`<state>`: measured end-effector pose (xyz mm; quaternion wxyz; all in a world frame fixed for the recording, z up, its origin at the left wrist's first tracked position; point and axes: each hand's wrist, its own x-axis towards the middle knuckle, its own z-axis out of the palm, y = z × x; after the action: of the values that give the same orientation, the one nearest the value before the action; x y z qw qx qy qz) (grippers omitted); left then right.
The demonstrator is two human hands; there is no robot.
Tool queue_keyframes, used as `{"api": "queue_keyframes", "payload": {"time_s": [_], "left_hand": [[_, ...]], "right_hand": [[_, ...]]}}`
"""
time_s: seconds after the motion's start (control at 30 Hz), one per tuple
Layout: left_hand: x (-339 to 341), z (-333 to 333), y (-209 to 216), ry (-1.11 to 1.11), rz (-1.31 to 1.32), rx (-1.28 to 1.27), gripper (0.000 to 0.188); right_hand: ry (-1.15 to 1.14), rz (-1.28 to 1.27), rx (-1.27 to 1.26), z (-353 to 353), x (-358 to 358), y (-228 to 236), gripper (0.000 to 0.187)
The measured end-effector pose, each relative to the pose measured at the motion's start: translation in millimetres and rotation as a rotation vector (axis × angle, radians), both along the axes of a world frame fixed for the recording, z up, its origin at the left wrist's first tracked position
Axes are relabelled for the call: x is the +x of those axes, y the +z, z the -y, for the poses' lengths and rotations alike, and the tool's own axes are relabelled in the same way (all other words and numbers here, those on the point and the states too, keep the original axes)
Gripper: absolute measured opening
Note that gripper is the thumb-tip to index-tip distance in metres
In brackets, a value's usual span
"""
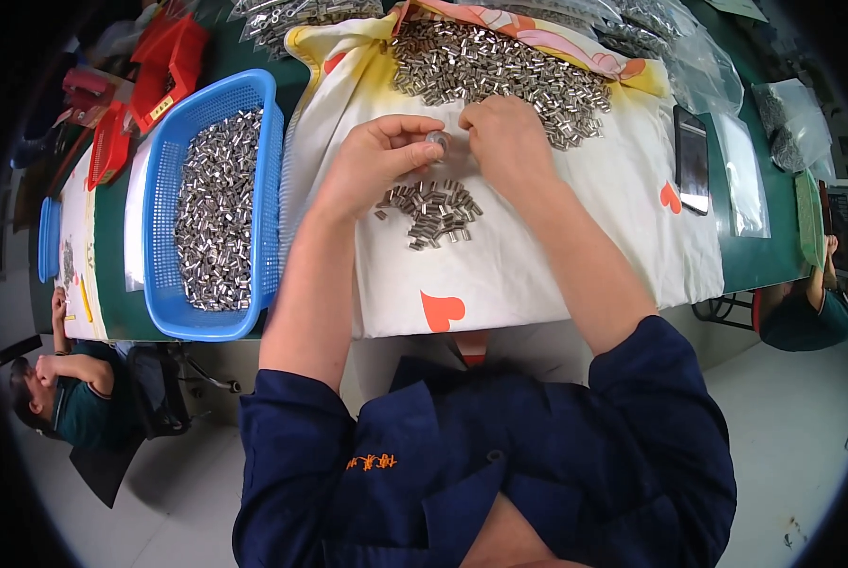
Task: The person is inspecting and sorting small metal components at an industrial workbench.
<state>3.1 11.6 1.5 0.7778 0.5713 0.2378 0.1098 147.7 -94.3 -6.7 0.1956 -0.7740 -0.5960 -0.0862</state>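
My left hand [381, 156] pinches a small round metal ring [437, 140] between thumb and fingers, above the cloth. Close to its right, my right hand [509, 142] has its fingers drawn together at the tips; whatever they grip is hidden. Beneath both hands lies a small pile of short silvery metal sleeves [438, 213] on a white cloth [518, 275] printed with red hearts. Just beyond my right hand, a far larger heap of the same sleeves [481, 62] spreads over the cloth's back part.
At my left stands a blue plastic basket [268, 189] full of similar sleeves. Red bins [163, 71] sit farther back left. A phone [691, 161] and clear bags [741, 175] lie at right; bagged metal parts [651, 33] line the back. Co-workers sit at both sides.
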Motion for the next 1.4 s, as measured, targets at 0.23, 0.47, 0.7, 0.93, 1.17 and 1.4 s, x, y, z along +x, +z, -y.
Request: {"api": "queue_keyframes", "payload": {"time_s": [0.23,0.47,0.7,0.93,1.17,1.4], "left_hand": [[-1.8,-2.2,-2.9,0.066,0.088,-0.048,0.029],[-1.2,-1.0,-4.7,0.067,0.104,-0.007,0.028],[-0.7,3.7,1.7,0.051,0.041,0.136,0.026],[-6.0,-1.0,3.4,0.013,0.084,0.01,0.026],[-5.1,4.4,6.1,-0.171,0.009,0.136,0.025],[-2.3,4.5,1.0,-0.166,0.024,0.128,0.025]], "right_hand": [[0.102,-0.987,0.111,9.1,-10.0,27.9,0.009],[0.153,-0.865,0.105,9.6,-16.1,27.6,0.013],[0.187,-0.521,0.094,10.7,-17.6,23.8,0.01],[0.171,-0.998,0.096,9.0,-7.2,29.8,0.013],[-0.06,-1.078,0.189,6.0,24.2,25.4,0.011],[-0.087,0.017,0.131,-4.7,12.0,0.7,0.012]]}}
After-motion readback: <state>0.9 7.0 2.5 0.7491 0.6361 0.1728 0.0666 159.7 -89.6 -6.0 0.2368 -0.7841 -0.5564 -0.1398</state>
